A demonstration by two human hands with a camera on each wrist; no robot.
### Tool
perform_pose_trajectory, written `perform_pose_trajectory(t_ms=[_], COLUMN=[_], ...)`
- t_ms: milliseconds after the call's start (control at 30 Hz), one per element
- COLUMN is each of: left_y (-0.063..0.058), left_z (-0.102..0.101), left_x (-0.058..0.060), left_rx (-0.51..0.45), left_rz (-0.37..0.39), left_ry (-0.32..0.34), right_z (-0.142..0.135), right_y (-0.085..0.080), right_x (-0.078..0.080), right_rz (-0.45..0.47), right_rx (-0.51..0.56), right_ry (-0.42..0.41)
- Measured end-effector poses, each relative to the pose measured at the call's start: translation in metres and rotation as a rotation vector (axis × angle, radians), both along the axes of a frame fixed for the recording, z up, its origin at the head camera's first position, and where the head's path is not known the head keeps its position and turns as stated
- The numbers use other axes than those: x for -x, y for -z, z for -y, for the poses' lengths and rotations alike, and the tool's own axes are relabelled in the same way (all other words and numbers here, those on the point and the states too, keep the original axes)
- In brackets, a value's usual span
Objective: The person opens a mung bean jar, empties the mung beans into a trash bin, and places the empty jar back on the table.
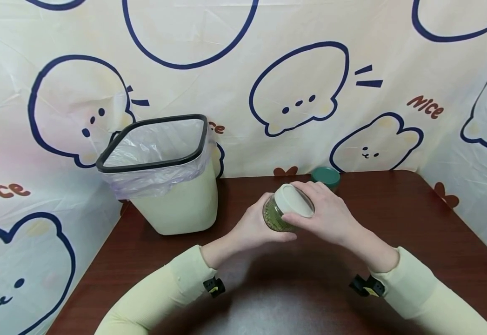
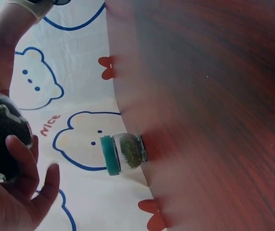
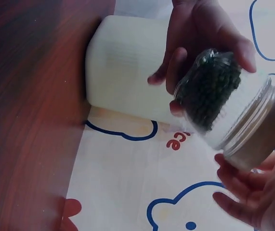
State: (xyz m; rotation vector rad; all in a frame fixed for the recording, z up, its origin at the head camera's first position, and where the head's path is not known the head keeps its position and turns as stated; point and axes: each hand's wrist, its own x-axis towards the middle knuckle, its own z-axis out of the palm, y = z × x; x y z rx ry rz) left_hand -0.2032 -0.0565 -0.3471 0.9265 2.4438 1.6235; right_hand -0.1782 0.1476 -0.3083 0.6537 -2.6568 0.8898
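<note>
Both hands hold a clear jar (image 1: 271, 217) above the table, tilted, with small green bean-like grains inside. My left hand (image 1: 252, 227) grips the jar's body from the left and below. My right hand (image 1: 331, 213) has its fingers around the off-white lid (image 1: 294, 201), which sits on the jar's mouth. In the right wrist view, the green grains (image 3: 212, 89) lie towards the jar's bottom, and the lid (image 3: 260, 137) is between the right thumb and fingers. From the left wrist view, the jar (image 2: 2, 130) shows only in part, dark at the left edge.
A second jar with a green lid (image 1: 326, 177) stands behind the hands at the table's back edge. To the left is a pale bin (image 1: 180, 204) with a black rim and plastic liner. A cartoon-printed sheet (image 1: 235, 93) hangs behind the dark wooden table (image 1: 394, 204).
</note>
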Motion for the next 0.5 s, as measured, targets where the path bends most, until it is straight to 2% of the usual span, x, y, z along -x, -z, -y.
perform_pose_trajectory(t_ms=[300,400,500], left_y=[-0.0001,-0.0006,-0.0014], left_z=[0.0042,0.0041,0.0032], left_x=[0.004,0.0046,0.0045], left_rx=[-0.04,-0.041,-0.041], left_rz=[0.038,0.034,0.025], left_ry=[0.139,0.138,0.113], right_z=[-0.0089,-0.0102,-0.0099], right_y=[0.0018,0.0008,-0.0004], right_x=[0.0036,0.0028,0.0009], right_rz=[-0.022,-0.018,-0.029], right_rx=[0.068,0.065,0.035], right_ry=[-0.196,-0.207,-0.166])
